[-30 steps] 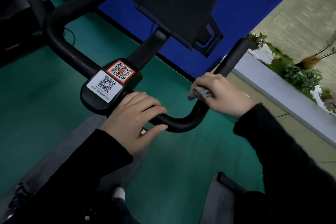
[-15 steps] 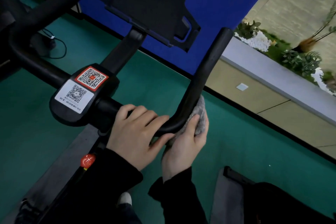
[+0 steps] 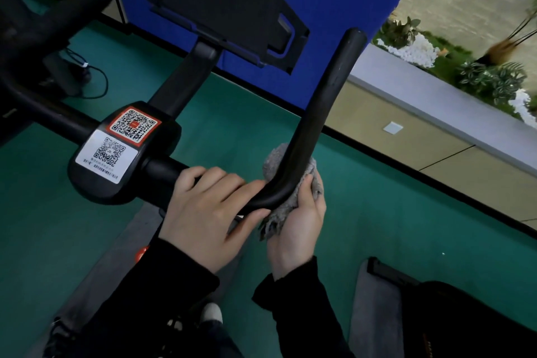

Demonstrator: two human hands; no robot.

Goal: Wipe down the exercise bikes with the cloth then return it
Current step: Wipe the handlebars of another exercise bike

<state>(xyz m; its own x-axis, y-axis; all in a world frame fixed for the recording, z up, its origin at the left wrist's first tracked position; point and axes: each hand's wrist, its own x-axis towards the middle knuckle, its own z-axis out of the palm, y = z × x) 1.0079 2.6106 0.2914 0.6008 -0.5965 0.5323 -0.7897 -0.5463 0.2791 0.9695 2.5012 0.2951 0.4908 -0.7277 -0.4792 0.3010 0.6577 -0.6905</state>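
Right hand (image 3: 296, 229) wraps cloth (image 3: 274, 160); handlebar (image 3: 328, 102) points up-forward.

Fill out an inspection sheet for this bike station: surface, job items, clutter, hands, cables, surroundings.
Surface: green floor, with a grey strip under the bike.
Job's things: black handlebar; grey cloth wrapped round its bend; QR stickers on the centre housing.
Clutter: dark item at lower right, unclear what.
Hands: left hand grips the handlebar beside the bend; right hand holds the cloth against the bend from below.
Cables: black cable looped on the floor, upper left.
Surroundings: blue panel; planter with plants and white pebbles.
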